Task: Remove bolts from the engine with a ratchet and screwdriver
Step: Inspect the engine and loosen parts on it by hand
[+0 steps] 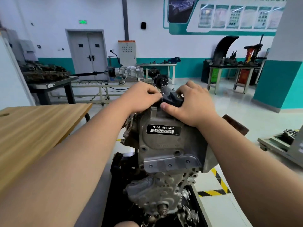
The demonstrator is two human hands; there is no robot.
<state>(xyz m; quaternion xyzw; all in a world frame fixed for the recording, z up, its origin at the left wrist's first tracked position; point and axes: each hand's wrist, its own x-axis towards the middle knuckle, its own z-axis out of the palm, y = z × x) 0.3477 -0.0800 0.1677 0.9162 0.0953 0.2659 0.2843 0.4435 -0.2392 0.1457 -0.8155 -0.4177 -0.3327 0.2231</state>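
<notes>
A grey engine stands upright in front of me, with a black label reading CFB 666660 on its cover. Both hands are on its top. My left hand has its fingers curled and pinches a small shiny part, likely a bolt, at the top edge. My right hand wraps around the black oil filler cap, thumb on the near side. No ratchet or screwdriver shows in the head view.
A wooden table stands to the left of the engine. A metal cart is at the right. Workbenches with parts line the far wall, and a gearbox on a frame stands behind.
</notes>
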